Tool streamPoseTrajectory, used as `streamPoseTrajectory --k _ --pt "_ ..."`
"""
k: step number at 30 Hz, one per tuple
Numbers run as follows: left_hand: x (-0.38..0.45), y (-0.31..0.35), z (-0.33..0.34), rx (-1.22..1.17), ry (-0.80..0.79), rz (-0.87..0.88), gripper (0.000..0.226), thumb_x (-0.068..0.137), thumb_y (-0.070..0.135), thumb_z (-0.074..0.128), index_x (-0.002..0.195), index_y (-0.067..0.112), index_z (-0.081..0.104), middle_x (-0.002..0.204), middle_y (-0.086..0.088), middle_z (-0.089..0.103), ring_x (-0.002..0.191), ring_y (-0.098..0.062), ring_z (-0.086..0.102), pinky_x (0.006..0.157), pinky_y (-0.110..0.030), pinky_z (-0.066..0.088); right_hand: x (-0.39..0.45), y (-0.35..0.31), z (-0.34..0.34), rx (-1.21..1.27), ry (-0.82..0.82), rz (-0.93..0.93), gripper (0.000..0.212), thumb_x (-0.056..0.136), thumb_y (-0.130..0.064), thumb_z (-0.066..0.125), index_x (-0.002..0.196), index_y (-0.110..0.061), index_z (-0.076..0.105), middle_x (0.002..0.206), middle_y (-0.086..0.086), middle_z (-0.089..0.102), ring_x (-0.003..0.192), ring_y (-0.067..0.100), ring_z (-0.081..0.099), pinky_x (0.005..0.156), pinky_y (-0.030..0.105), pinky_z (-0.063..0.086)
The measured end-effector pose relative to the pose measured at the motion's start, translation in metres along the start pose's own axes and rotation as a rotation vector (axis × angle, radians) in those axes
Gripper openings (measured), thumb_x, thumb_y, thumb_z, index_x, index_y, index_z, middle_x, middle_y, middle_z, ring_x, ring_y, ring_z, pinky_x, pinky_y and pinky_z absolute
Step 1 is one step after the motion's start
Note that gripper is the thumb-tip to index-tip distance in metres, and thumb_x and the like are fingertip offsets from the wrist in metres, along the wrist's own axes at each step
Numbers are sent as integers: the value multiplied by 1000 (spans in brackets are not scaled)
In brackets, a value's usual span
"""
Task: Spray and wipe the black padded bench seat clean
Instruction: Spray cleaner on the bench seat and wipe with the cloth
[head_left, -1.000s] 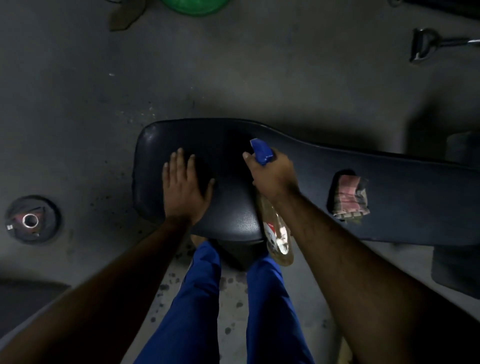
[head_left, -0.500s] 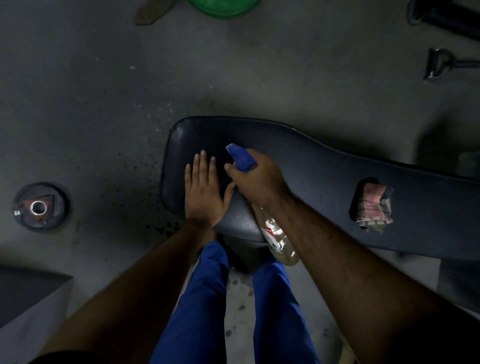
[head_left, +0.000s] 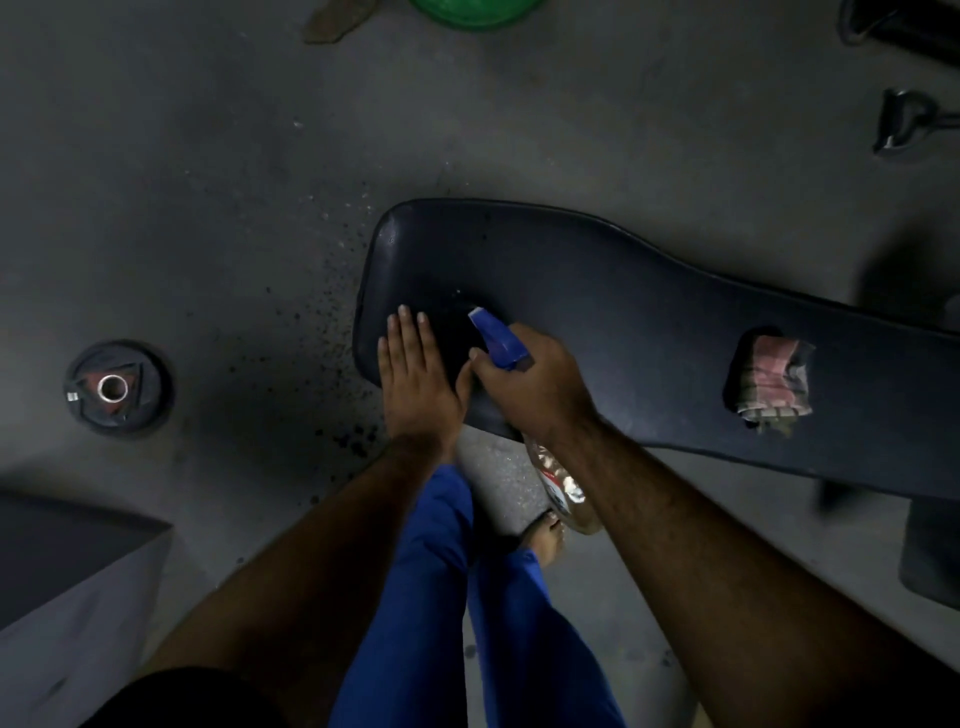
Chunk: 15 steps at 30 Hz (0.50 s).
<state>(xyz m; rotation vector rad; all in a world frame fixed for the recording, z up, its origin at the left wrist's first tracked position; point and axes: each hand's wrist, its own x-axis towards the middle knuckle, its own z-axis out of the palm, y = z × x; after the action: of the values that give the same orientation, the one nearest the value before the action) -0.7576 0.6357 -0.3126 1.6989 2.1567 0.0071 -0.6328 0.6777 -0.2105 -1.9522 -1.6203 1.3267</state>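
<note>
The black padded bench seat (head_left: 623, 322) stretches from the middle to the right edge. My left hand (head_left: 418, 379) lies flat on its near left end, fingers straight. Beside it my right hand (head_left: 530, 382) grips a clear spray bottle (head_left: 563, 483) by the neck, its blue nozzle (head_left: 496, 338) pointing at the pad just beyond my left fingers. A folded reddish checked cloth (head_left: 774, 382) lies on the seat to the right, apart from both hands.
A round weight plate (head_left: 118, 387) lies on the concrete floor at left. A grey box corner (head_left: 67, 587) is at lower left. A green basin (head_left: 478, 13) and metal handles (head_left: 904, 124) sit at the top. My blue-trousered legs (head_left: 467, 623) stand below the bench.
My left hand slid toward the near left edge of the seat. My right hand with the bottle followed to the left, and the view shifted left.
</note>
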Motion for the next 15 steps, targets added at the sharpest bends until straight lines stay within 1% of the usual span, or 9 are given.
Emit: streamPoseTrajectory --k 3,4,7,9,11,12,15 --pt "0 -1 4 -4 21 -2 88 93 64 -5 153 2 7 161 -21 3 150 -31 0 121 -44 3 -8 9 -4 15 -17 -19 22 88 -34 71 84 -17 57 73 -6 55 65 11 52 63 34 48" --pt "-1 -1 6 4 32 0 86 94 64 0 153 1 8 161 -22 4 149 -32 1 121 -45 3 -12 14 -6 28 -32 -23 22 88 -35 71 87 -17 58 75 -5 56 67 12 53 64 34 48" --pt "-3 4 7 3 55 -12 81 98 58 26 152 0 12 160 -23 9 149 -33 5 122 -45 6 -27 31 -13 46 -53 -9 21 88 -36 71 87 -20 57 80 -2 58 71 14 55 66 35 50" --pt "-8 15 6 -19 67 -7 78 99 52 37 152 0 13 160 -23 10 149 -32 6 122 -44 7 -40 45 -17 22 -27 31 23 88 -39 70 83 -21 55 80 0 59 72 18 57 67 40 54" --pt "-13 28 8 -35 71 39 78 98 50 40 152 0 14 160 -22 10 149 -32 6 122 -42 5 -49 63 -23 8 26 93 25 87 -42 68 80 -21 55 80 3 61 73 23 59 71 48 56" --pt "-16 34 12 -36 63 60 79 98 51 40 152 1 14 160 -22 10 149 -32 5 122 -41 4 -53 72 -26 -2 48 123 26 86 -43 67 80 -20 55 80 4 62 73 24 60 71 50 56" --pt "-20 46 22 -11 55 51 81 97 55 37 152 1 14 160 -23 8 149 -33 4 121 -43 3 -63 94 -38 -29 83 176 26 86 -44 65 82 -19 57 80 4 62 72 24 60 71 51 56"
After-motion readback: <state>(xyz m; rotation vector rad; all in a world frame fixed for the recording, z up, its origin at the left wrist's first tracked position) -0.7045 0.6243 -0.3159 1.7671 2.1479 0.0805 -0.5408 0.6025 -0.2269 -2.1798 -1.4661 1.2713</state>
